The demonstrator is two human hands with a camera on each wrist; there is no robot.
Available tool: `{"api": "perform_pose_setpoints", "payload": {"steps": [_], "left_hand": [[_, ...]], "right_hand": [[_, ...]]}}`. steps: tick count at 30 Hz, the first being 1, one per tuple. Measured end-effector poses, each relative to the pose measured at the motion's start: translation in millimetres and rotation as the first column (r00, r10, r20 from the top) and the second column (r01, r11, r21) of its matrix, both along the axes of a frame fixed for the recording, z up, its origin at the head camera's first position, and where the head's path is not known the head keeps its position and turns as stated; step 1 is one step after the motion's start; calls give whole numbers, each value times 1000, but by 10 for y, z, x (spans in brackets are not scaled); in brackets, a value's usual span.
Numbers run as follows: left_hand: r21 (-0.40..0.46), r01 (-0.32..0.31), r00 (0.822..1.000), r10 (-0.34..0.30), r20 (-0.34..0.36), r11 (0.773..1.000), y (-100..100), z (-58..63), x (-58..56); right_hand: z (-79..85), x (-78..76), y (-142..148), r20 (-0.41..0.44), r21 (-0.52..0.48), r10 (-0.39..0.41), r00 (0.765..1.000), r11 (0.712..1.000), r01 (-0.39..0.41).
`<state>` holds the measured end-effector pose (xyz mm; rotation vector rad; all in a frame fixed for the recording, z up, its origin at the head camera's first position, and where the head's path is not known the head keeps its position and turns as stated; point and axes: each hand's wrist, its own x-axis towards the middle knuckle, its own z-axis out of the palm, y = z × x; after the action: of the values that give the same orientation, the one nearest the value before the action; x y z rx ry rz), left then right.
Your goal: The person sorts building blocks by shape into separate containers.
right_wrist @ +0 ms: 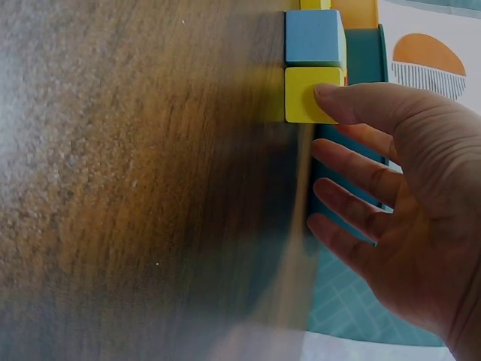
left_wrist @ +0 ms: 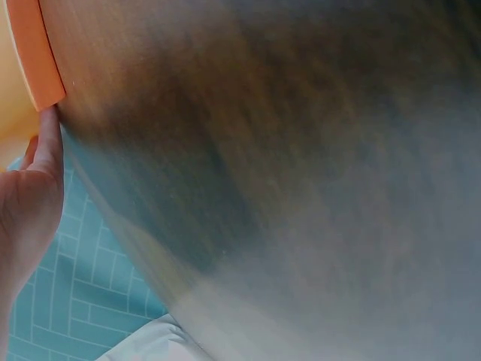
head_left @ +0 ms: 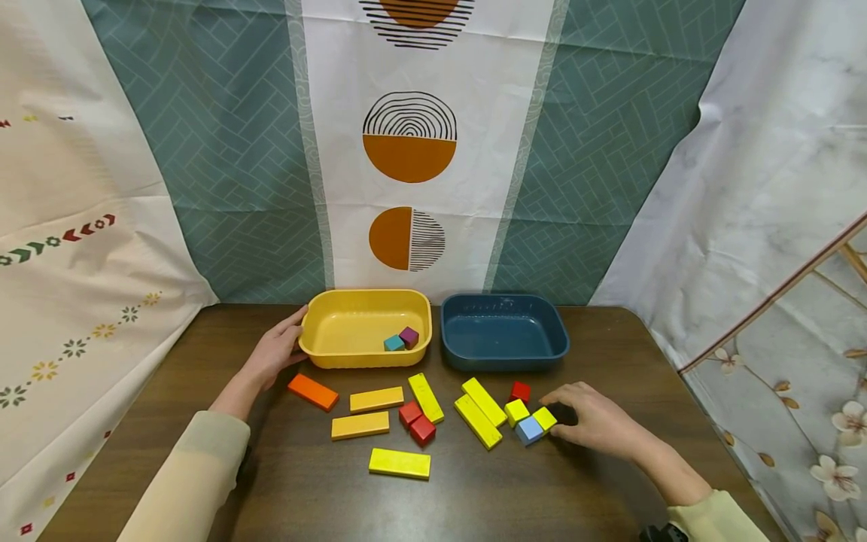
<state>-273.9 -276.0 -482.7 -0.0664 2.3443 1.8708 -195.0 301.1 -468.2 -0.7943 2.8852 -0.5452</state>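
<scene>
My left hand (head_left: 276, 348) lies against the left side of a yellow plastic tray (head_left: 318, 301), its fingers fairly straight. Inside that tray sit a teal cube (head_left: 394, 343) and a purple cube (head_left: 409, 336). With thumb and index finger, my right hand (head_left: 596, 421) pinches a yellow cube (right_wrist: 302, 95); its other fingers are spread apart. That cube stands right beside a light blue cube (right_wrist: 312, 37) on the table. A second yellow cube (head_left: 516, 412) and a red cube (head_left: 520, 391) are close by. The left wrist view shows an orange block (left_wrist: 37, 56) near a fingertip.
A dark blue tray (head_left: 504, 361) stands right of the yellow one. Yellow bars (head_left: 477, 423), light orange bars (head_left: 360, 425) and two red cubes (head_left: 423, 430) lie across the middle of the brown table (head_left: 474, 504). A patterned curtain (head_left: 250, 150) hangs behind.
</scene>
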Motion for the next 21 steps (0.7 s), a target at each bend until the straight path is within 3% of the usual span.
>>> {"api": "perform_pose_setpoints", "payload": {"steps": [21], "left_hand": [[7, -1, 1000, 1, 7, 1000, 0, 11, -1]], "right_hand": [[20, -1, -31, 6, 11, 6, 1000, 1000, -6]]}}
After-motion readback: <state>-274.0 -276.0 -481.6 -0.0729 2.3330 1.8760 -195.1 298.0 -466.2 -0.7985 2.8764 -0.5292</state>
